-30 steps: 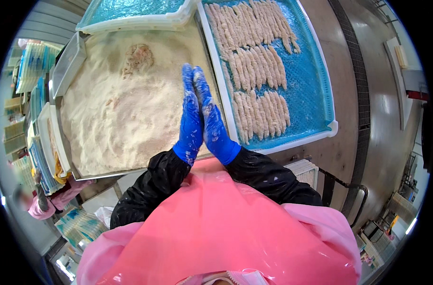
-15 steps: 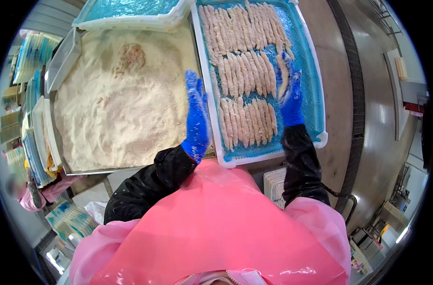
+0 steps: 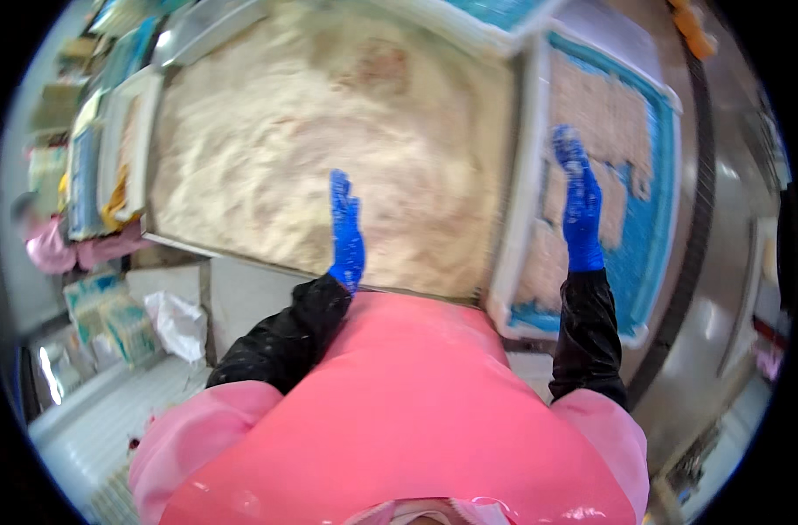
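My left hand [image 3: 346, 234], in a blue glove dusted with crumbs, is open above the near part of a wide metal-edged tray [image 3: 184, 248] of pale breading [image 3: 259, 149]. Its fingers stretch away from me. A pinkish lump of coated meat [image 3: 381, 66] lies at the far side of the breading. My right hand [image 3: 581, 210], gloved alike, is open with fingers extended over the coated strips [image 3: 600, 105] in a white-rimmed tray [image 3: 504, 289] lined with blue mesh. Nothing shows in its grasp. Motion blur merges the strips, and my right hand hides some.
Another blue-lined white tray [image 3: 495, 10] stands beyond the breading. A clear plastic bin [image 3: 211, 31] is at the far left. To the left, another person's pink sleeve [image 3: 110, 248] is near stacked trays [image 3: 86, 175]. A white plastic bag [image 3: 176, 324] lies below them.
The view has swung left, so both trays appear further right. My left hand is now over the breading, away from the trays' border. The strip beside my right palm no longer shows there.
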